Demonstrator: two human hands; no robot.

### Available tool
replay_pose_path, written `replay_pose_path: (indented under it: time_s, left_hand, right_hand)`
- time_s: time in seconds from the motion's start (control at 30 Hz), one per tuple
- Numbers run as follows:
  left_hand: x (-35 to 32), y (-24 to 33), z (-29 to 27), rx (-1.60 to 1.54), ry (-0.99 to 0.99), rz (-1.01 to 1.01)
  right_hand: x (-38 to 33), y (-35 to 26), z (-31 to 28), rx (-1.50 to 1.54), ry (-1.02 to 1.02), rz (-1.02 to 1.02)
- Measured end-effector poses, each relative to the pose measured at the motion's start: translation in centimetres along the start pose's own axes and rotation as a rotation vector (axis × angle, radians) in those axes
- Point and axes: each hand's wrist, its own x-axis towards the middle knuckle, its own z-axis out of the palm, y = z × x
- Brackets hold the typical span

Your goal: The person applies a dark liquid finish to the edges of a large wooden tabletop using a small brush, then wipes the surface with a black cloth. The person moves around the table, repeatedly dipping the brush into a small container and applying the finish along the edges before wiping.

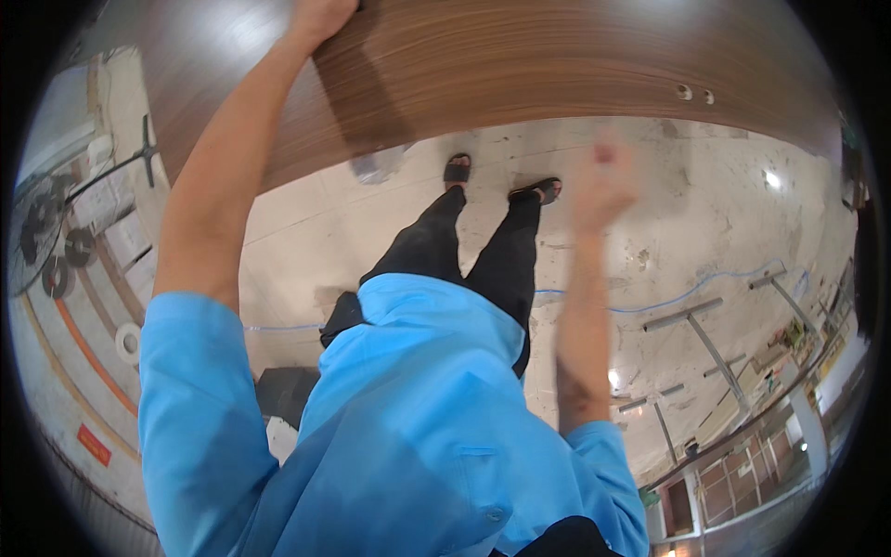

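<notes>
My left hand (325, 13) reaches to the top edge of the view, over a brown wood-grain tabletop (520, 65). Its fingers are cut off by the edge, and a small dark thing shows beside it, too little to name. In front of the tabletop's near edge, over the floor, hangs my right hand (601, 186), smeared by motion. A reddish spot shows at its fingers; whether that is a held thing or a fingertip I cannot make out. Two small pale round pieces (684, 92) sit on the tabletop near its right front edge.
Grey metal leg frames (710, 353) lie on the pale floor (668, 223) to the right. A blue hose (673, 302) crosses the floor. At the left stand a black fan (42, 223) and long strips (97, 357). A dark box (286, 395) lies behind my legs.
</notes>
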Motion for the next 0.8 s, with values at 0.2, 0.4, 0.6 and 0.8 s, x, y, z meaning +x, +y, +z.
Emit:
replay_pose_path:
  time_s: [0.2, 0.4, 0.6, 0.8]
  left_hand:
    - [-12.3, -11.5, -8.3, 0.088, -0.018, -0.352]
    - [-14.6, -11.5, -9.0, 0.101, 0.062, -0.421]
    - [-14.0, -10.9, -9.3, 0.087, 0.103, -0.388]
    - [-14.2, -11.0, -9.0, 0.070, 0.142, -0.356]
  right_hand:
    - [8.2, 8.4, -0.4, -0.300, 0.189, -0.230]
    - [2.5, 1.8, 1.8, -0.247, 0.082, -0.182]
    - [-6.3, -7.2, 5.9, -0.060, -0.161, -0.325]
    - [-9.3, -12.3, 6.5, 0.202, -0.279, -0.386]
